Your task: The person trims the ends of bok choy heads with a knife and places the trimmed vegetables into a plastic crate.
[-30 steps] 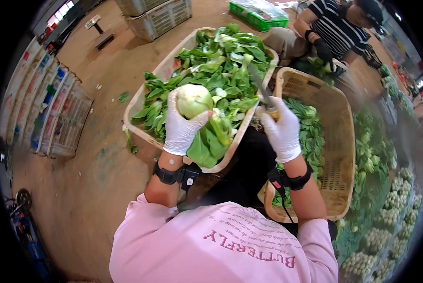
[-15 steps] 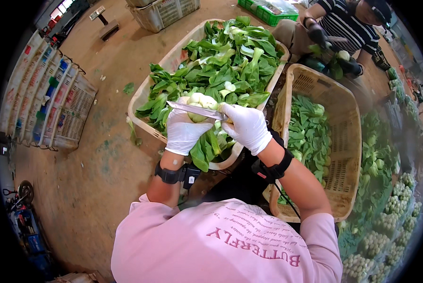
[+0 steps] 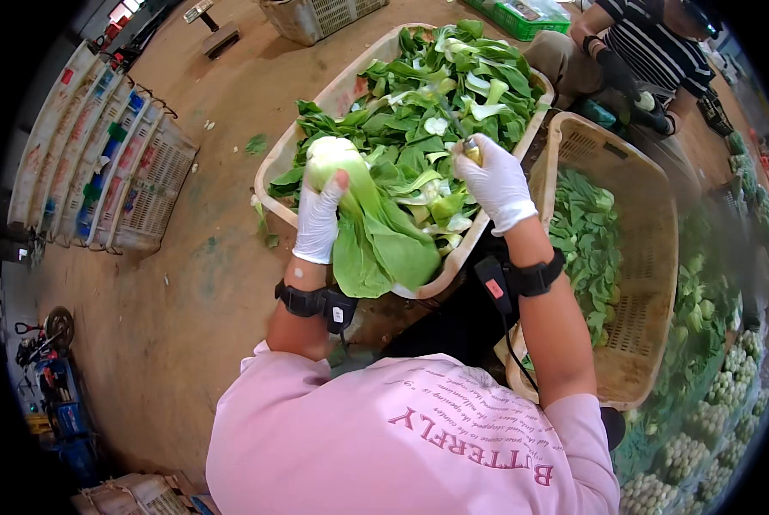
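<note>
My left hand (image 3: 317,225), in a white glove, is closed round the pale base of a bok choy (image 3: 369,227). Its broad green leaves hang down toward me over the crate's near end. In my right hand (image 3: 498,180), also gloved in white, is the handle of a knife (image 3: 450,113), its blade angled up and away over the leaves. Both hands are above a beige plastic crate (image 3: 275,204) heaped with loose bok choy leaves and cut white bits (image 3: 436,126). The blade is apart from the held bok choy.
A second beige crate (image 3: 640,296) with green leaves stands at my right. Beyond it, bok choy heads (image 3: 685,455) lie in rows. A co-worker in a striped shirt (image 3: 646,51) sits at the far right. Stacked crates (image 3: 101,159) stand left; a green crate (image 3: 526,24) is at the back.
The knife has moved away from the bok choy, out to the right with my right hand. My left hand has tipped the bok choy, so its leaves now spread toward me. The view has shifted slightly.
</note>
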{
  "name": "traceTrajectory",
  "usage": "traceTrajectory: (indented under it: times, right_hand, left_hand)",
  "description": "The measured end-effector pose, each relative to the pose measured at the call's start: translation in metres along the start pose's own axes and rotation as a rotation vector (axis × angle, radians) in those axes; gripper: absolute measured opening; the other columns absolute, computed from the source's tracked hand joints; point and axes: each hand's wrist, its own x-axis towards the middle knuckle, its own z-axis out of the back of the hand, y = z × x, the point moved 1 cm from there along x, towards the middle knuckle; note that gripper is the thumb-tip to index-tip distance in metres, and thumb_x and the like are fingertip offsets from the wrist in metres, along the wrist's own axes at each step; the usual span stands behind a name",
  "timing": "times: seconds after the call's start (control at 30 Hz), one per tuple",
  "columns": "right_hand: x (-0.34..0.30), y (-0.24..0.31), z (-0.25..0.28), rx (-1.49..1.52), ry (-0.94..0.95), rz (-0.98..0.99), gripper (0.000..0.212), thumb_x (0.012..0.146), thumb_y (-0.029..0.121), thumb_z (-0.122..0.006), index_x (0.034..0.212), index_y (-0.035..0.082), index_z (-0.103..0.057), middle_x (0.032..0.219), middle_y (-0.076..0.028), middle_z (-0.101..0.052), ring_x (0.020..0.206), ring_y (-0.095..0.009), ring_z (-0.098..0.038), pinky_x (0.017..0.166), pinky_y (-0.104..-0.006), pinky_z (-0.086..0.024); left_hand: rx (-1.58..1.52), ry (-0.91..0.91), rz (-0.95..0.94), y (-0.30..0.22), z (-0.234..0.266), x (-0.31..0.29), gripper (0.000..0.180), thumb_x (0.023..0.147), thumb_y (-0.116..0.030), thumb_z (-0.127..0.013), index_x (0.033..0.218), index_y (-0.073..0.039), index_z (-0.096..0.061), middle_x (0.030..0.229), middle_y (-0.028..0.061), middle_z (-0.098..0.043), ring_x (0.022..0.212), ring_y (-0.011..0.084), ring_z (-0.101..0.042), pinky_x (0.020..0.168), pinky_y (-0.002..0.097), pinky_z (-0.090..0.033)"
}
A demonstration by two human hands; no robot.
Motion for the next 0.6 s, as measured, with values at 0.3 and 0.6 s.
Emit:
traceTrajectory:
  times: [0.3, 0.6]
  right_hand:
    - [-0.026, 0.028, -0.041, 0.618, 0.23, 0.239, 0.066, 0.073, 0.036, -0.078, 0.124, 0.005, -0.05, 0.098, -0.007, -0.062, 0.086, -0.014, -0.06, 0.078, -0.0275, -0.048]
    - [-0.033, -0.016, -0.045, 0.903, 0.64, -0.092, 0.059, 0.079, 0.027, -0.073, 0.126, 0.005, -0.047, 0.096, -0.001, -0.059, 0.078, -0.005, -0.054, 0.064, -0.0195, -0.045]
  left_hand:
    - [0.233, 0.218, 0.059, 0.009, -0.017, -0.005, 0.042, 0.097, -0.035, -0.046, 0.126, -0.004, -0.047, 0.121, 0.0083, -0.054, 0.109, 0.0168, -0.052, 0.096, 0.0307, -0.041]
    - [0.725, 0.623, 0.305, -0.027, -0.014, 0.003, 0.034, 0.088, -0.012, -0.053, 0.121, -0.002, -0.05, 0.106, 0.0036, -0.057, 0.077, 0.0045, -0.051, 0.063, 0.0184, -0.044]
